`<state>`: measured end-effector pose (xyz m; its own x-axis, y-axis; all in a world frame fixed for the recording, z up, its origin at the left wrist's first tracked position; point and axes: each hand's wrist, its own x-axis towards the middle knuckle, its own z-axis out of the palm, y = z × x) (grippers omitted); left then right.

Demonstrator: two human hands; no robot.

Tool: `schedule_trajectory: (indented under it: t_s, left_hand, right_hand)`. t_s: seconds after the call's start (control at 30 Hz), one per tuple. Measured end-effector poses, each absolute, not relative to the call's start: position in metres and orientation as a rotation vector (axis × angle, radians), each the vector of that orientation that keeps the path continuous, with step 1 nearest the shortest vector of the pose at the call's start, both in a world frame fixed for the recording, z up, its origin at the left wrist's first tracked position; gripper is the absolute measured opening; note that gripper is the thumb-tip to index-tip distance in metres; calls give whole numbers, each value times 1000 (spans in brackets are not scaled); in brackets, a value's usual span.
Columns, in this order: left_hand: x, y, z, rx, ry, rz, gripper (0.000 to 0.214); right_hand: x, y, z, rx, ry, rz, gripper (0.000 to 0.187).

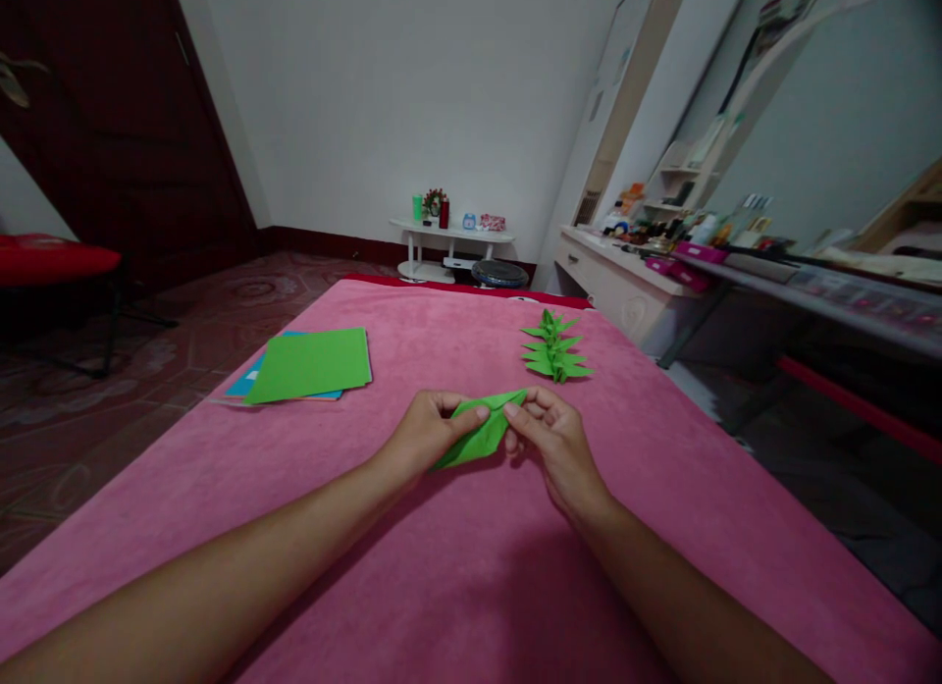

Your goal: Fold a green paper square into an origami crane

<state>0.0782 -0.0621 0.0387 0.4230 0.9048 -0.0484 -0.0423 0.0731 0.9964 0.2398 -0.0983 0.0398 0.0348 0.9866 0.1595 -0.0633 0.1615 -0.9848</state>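
Note:
A partly folded sheet of green paper [478, 444] is held between both hands above the pink cloth [442, 566]. My left hand [434, 424] pinches it from the left, thumb lying across its top face. At the right end, my right hand [551, 434] grips the paper's edge and corner between thumb and fingers. Some fingertips are hidden behind the paper. Beyond my right hand stands a row of several folded green paper cranes [557, 348], set close together.
A stack of coloured paper sheets [313, 365], green on top with blue beneath, lies at the left. A white side table [452, 233] stands by the far wall. On the right is a dresser [625, 282] crowded with bottles; a red stool [55, 259] is at far left.

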Motion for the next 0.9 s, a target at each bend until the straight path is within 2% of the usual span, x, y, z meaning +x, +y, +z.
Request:
schedule_trajectory:
  t_s: [0.13,0.27,0.63,0.8,0.9]
  left_hand:
    - [75,-57,35,1353,878,799,35]
    - [72,-54,35,1374,920,718,34]
    - [68,-43,29,1251,904,766,30]
    - [63,-35,20,1596,989,770,27]
    - [62,-36,19,1921,1051,919,20]
  right_hand:
    - [243,-95,40,-1104,-1176,1095,33]
    - [247,-92,36,-1157,-1269,1065,25]
    - [250,-88,25,-1217,-1179,1098,24]
    - [253,-85,23,-1305,-1265,1163,21]
    - [253,-84,21,-1445,-1313,1077,16]
